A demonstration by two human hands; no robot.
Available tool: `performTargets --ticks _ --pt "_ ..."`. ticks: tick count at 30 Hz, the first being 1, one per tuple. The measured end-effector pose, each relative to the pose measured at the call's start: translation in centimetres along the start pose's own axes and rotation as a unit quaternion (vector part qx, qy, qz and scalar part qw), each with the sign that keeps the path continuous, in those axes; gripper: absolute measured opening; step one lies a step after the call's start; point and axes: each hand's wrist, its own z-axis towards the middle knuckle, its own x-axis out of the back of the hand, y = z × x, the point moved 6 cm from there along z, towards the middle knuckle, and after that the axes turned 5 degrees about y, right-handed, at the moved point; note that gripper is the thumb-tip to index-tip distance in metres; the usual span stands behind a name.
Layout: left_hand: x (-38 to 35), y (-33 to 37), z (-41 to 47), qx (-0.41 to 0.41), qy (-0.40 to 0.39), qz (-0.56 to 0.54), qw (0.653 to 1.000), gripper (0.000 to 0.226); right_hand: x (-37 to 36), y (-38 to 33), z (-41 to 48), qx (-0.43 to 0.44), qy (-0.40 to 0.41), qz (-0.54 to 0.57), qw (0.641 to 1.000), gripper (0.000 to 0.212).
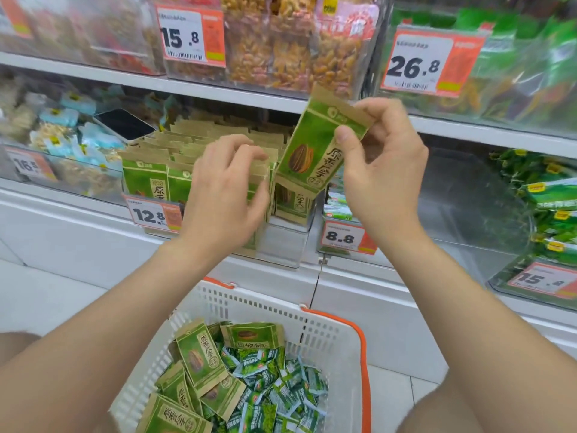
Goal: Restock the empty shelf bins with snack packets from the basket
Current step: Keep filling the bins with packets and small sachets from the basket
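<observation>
Fingers (346, 142) and thumb of right hand (381, 182) pinch the top edge of a green seed packet (312, 151), tilted just above the gap at the right of the bin (281, 245). Left hand (224, 185) curls over the standing packets (146, 179), holding the row aside. Step: filing this packet in. Next move likely needs it squared upright, then slid down the gap. More wait in the basket (265, 307).

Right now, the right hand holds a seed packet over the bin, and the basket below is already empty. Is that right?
Not quite. The head view shows many packets in the basket, so it is not empty. The right hand does hold a seed packet over the bin.
</observation>
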Motion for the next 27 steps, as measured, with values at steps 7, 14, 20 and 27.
performTargets --ticks 7,14,20,27 --pt "-3.0 -2.1 -0.1 0.073 -0.134 0.089 0.984 0.060 -7.1 3.7 -1.5 0.065 -0.206 -0.278 0.936 0.019" --pt "-3.6 -2.1 -0.1 0.060 -0.149 0.122 0.979 0.055 -10.1 6.0 0.6 0.026 -0.227 -0.434 0.872 0.016" --pt "-3.7 -2.3 -0.2 0.046 -0.146 0.123 0.980 0.056 -11.7 6.6 0.9 0.021 -0.249 -0.431 0.867 0.017" --pt "-3.6 -2.2 -0.5 0.037 -0.137 0.124 0.982 0.059 -11.0 6.6 0.3 0.013 -0.245 -0.419 0.874 0.031"
